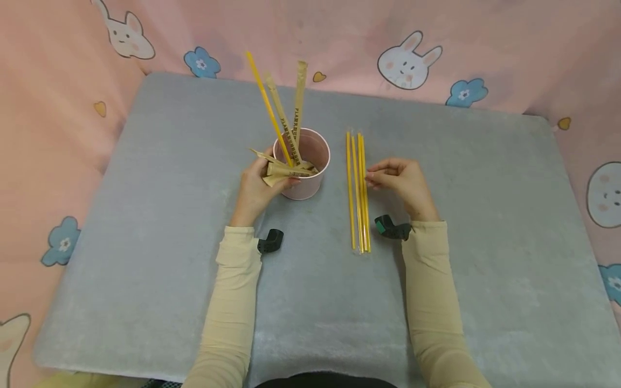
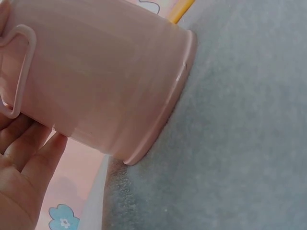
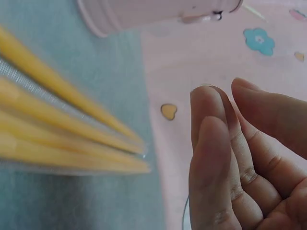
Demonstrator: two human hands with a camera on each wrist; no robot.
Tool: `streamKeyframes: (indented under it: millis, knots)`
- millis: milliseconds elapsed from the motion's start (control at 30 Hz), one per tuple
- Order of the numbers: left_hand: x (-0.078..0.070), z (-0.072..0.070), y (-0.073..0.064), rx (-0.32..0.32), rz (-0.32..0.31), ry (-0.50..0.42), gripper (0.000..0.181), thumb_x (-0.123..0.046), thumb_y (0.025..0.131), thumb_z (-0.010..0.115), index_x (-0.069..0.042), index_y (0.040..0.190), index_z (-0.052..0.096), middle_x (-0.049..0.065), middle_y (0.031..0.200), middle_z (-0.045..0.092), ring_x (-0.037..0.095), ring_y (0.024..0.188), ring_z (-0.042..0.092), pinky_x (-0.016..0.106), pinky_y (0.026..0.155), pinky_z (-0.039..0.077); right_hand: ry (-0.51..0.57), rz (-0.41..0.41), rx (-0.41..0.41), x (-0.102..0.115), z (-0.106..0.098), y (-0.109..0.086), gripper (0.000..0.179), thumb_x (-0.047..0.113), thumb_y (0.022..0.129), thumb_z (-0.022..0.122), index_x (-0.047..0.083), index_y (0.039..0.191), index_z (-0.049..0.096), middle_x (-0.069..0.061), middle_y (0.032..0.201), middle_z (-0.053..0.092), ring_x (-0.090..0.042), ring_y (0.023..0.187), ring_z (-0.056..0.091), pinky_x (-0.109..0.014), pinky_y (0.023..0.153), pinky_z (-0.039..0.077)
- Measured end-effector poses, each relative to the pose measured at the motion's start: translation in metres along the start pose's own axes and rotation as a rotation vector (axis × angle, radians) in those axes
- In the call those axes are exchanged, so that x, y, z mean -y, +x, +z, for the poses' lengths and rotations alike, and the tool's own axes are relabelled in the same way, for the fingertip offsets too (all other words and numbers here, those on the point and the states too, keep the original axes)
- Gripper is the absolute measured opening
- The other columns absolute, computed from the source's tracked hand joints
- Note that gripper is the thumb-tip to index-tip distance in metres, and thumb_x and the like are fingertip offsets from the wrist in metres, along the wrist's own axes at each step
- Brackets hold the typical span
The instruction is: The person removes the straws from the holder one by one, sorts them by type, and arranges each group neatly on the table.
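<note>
A pink bucket (image 1: pixel 302 189) stands on the table, and my left hand (image 1: pixel 253 186) grips its left side, thumb at the front. The bucket's small wire handle shows in the left wrist view. Inside it lean one yellow straw (image 1: pixel 267 102) and several brown paper-wrapped straws (image 1: pixel 300 89); some wrapped ones lie low across the rim near my thumb. To the bucket's right, several yellow straws (image 1: pixel 351 188) in clear wrapping lie side by side. My right hand (image 1: pixel 402 180) is beside them, loosely bent. In the right wrist view thumb and fingers are apart, holding nothing.
A grey cloth-covered table (image 1: pixel 509 226) spreads beneath everything. Pink curtain (image 1: pixel 330 32) with rabbits and blue flowers hangs along the back and sides. A black camera mount (image 1: pixel 271 241) sits at the left wrist, another mount (image 1: pixel 392 228) at the right.
</note>
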State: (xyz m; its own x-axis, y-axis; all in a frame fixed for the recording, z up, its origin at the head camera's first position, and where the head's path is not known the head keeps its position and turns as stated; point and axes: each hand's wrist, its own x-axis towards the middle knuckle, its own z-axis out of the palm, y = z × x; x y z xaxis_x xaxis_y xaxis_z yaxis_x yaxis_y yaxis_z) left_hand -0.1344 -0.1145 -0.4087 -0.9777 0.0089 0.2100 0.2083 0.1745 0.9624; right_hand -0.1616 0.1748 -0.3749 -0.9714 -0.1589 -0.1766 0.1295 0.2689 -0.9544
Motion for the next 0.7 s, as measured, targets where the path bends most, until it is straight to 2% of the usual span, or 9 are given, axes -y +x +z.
streamKeyframes:
  millis: [133, 500, 700]
  knots:
    - [-0.001, 0.001, 0.000, 0.003, -0.009, -0.013, 0.075, -0.005, 0.071, 0.082, -0.005, 0.138, 0.048, 0.017, 0.112, 0.064, 0.020, 0.091, 0.062, 0.022, 0.072, 0.048, 0.000, -0.027, -0.003, 0.006, 0.003, -0.002, 0.017, -0.001, 0.088, 0.063, -0.014, 0.098, 0.063, -0.003, 0.078, 0.070, -0.023, 0.075, 0.069, -0.039, 0.071, 0.055]
    - [0.000, 0.001, -0.001, 0.005, -0.007, -0.007, 0.075, -0.005, 0.072, 0.081, -0.005, 0.139, 0.047, 0.016, 0.110, 0.065, 0.019, 0.089, 0.062, 0.023, 0.071, 0.048, 0.003, -0.087, 0.021, 0.028, 0.019, 0.002, 0.020, 0.004, 0.084, 0.071, -0.011, 0.096, 0.067, -0.006, 0.080, 0.071, -0.027, 0.074, 0.067, -0.036, 0.070, 0.055]
    - [-0.001, 0.001, -0.001, 0.005, -0.020, 0.003, 0.076, -0.005, 0.071, 0.082, -0.006, 0.139, 0.047, 0.016, 0.110, 0.065, 0.020, 0.089, 0.062, 0.023, 0.070, 0.047, 0.009, -0.117, 0.042, 0.039, 0.027, 0.004, 0.021, 0.005, 0.083, 0.071, -0.009, 0.097, 0.067, -0.007, 0.080, 0.070, -0.024, 0.071, 0.067, -0.035, 0.070, 0.055]
